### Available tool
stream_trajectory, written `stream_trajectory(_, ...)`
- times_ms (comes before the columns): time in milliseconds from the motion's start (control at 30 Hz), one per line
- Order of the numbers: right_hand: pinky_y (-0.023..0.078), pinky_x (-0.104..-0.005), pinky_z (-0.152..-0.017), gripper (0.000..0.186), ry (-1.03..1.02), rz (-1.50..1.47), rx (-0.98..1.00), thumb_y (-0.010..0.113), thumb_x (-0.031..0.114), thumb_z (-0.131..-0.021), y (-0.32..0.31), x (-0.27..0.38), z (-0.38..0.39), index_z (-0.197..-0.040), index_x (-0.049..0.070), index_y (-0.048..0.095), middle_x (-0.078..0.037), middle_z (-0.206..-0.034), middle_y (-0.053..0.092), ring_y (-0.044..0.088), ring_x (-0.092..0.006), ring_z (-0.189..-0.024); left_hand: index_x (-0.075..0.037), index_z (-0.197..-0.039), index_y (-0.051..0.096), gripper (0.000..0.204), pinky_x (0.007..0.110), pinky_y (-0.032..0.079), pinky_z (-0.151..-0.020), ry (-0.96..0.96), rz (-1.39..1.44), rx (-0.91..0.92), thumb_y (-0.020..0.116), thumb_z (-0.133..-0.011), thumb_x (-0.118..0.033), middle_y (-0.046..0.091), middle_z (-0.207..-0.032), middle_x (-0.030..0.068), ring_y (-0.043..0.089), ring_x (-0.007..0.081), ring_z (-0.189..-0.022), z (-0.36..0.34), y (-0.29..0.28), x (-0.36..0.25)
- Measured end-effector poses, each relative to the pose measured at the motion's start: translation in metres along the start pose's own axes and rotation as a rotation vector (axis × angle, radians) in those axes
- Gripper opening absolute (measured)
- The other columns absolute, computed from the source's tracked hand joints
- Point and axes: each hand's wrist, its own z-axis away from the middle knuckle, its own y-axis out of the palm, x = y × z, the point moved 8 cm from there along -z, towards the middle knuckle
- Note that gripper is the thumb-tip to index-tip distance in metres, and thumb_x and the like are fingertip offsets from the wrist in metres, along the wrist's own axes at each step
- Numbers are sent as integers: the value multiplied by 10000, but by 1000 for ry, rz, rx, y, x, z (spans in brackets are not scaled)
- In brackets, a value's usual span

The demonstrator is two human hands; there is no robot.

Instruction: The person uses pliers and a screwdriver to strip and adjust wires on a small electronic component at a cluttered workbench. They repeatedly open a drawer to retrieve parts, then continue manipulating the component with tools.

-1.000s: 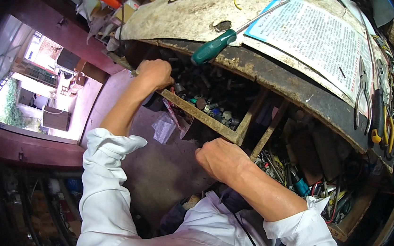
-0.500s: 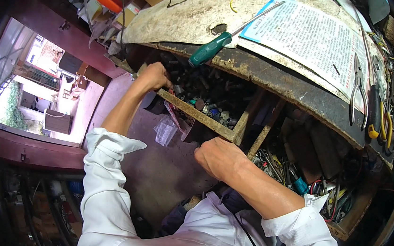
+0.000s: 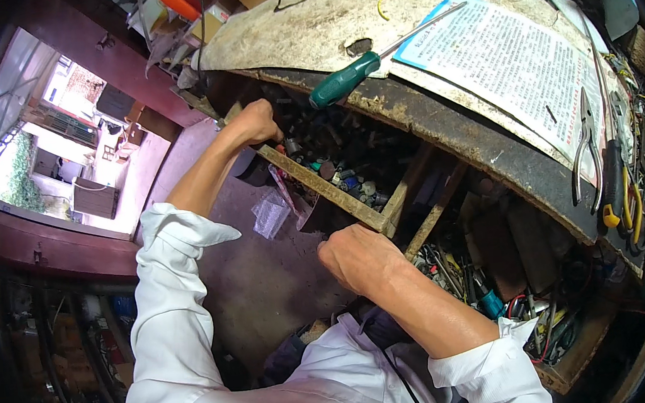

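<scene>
Gripping the front rail of a wooden drawer [image 3: 337,192], both hands are seen at work beneath the desk [image 3: 439,124]. The left hand [image 3: 257,122] is clenched on the far end of the rail, close under the desk edge; the right hand [image 3: 359,256] is closed near the rail's nearer corner, with its fingers [image 3: 334,241] curled inward — whether they actually clasp the wood cannot be told, since the knuckles hide the contact. The drawer stands pulled out below the desk and is filled with small dark parts [image 3: 339,173], tightly packed and too small to be identified singly. On the worn desk top, a green-handled screwdriver [image 3: 361,73] lies just at the front edge, its shaft reaching onto a printed sheet [image 3: 511,67]. Pliers [image 3: 585,145] rest on the right part of that sheet, with further yellow-handled tools [image 3: 630,207] just beside them. A lower compartment to the right of the drawer is crowded with assorted tools and wires [image 3: 494,294]. A small clear plastic bag [image 3: 269,213] lies on the floor near the left forearm. White rolled sleeves [image 3: 172,294] are worn on both arms.
</scene>
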Motion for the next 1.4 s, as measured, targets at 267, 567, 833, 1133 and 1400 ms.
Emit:
stream_trajectory(267, 589, -471, -737, 105, 10, -30, -31, 636, 13, -769, 1, -3, -1, -823, -1, 725, -223, -852, 715, 709, -424, -859, 113, -807, 693, 437, 401, 494, -604, 95, 127, 34, 894, -632, -233, 657, -708, 168, 624, 219, -669, 3, -19, 2)
stream_trajectory(567, 591, -466, -721, 89, -2, 9, -11, 645, 15, -765, -3, 1, 0, -815, -13, 714, -227, -825, 710, 714, -418, -826, 19, -889, 763, 257, 309, 507, -739, 146, 424, 39, 865, -705, -129, 739, -825, 93, 662, 175, -791, 8, -38, 26)
stream_trajectory(833, 589, -465, -733, 94, 2, -3, -10, 625, 15, -795, 1, -3, -2, -836, -15, 704, -227, -831, 707, 711, -415, -842, 40, -930, 736, 261, 322, 530, -728, 188, 395, -9, 831, -717, -77, 726, -850, 89, 675, 170, -815, 4, -43, 35)
stream_trajectory(1133, 586, -477, -724, 104, -10, 6, -24, 607, 34, -828, 4, -4, -3, -862, -19, 689, -223, -819, 704, 707, -418, -838, 37, -944, 724, 300, 447, 538, -734, 221, 40, -237, 808, -721, -146, 711, -904, 243, 727, 338, -876, 0, -37, 8)
stream_trajectory(1400, 588, -489, -728, 109, -14, 20, 13, 613, 34, -821, 3, -1, -3, -878, -28, 682, -220, -836, 712, 710, -420, -848, 58, -863, 703, 310, 514, 553, -774, 268, -254, -246, 788, -738, -213, 683, -944, 281, 670, 450, -948, 2, -13, -5)
